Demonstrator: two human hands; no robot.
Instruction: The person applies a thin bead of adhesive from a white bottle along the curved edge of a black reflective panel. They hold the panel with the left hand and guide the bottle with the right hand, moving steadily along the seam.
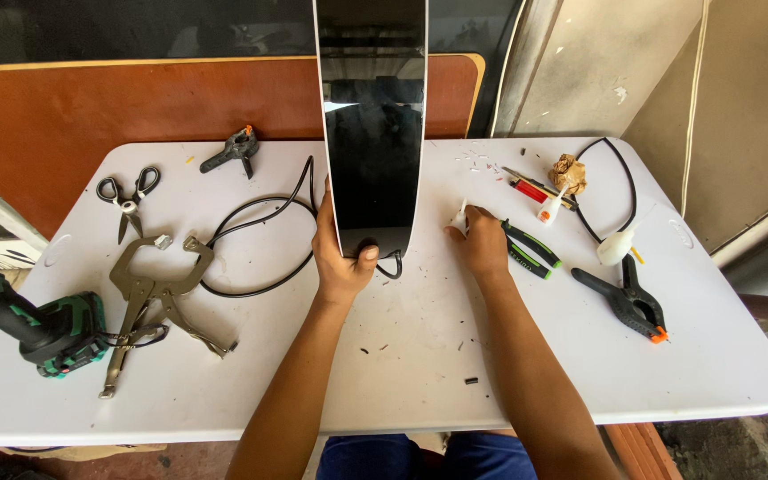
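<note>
- Here, my left hand point(341, 258) is clamped on the lower edge of the glossy black panel point(373, 124), keeping it upright on the tabletop point(420, 356).
- My right hand point(482, 242) pinches a small white glue bottle point(462, 216), beside the green-handled pliers point(531, 249).

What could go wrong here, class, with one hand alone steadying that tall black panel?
The left hand alone grips the bottom edge of the upright black panel, so it might tip or slide on the table. The right hand rests by a small white bottle; its contents could spill. The black cable near the panel's base might snag it.
</note>
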